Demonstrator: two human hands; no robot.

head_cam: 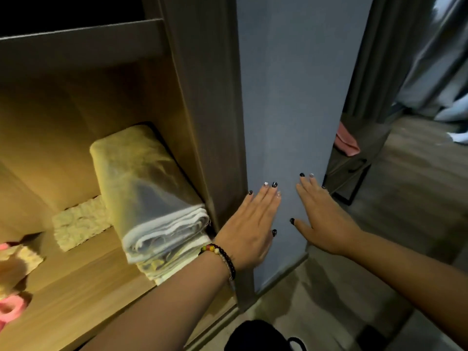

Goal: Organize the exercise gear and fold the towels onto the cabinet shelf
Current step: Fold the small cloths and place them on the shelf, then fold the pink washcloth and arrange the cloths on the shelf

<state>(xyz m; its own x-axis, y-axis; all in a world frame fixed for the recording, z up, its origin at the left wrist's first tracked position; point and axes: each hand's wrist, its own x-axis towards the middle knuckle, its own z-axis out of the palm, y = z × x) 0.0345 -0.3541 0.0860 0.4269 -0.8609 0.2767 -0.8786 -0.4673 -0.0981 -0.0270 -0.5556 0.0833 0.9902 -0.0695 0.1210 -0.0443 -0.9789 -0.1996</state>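
At lower centre both flat-fingered hands, left hand [249, 224] and right hand [323, 219], press the grey-blue cabinet door [288, 110], with the folded white towel stack [152, 198] lying left, nearer the left.

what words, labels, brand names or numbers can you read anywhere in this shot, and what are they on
None: no readable text shows in the head view.
The blue-grey door panel under both hands is plain.
The folded towels on the wooden shelf show no tag or print.
The beaded bracelet on the left wrist has coloured beads, no letters.
The black item at the bottom edge shows no logo.
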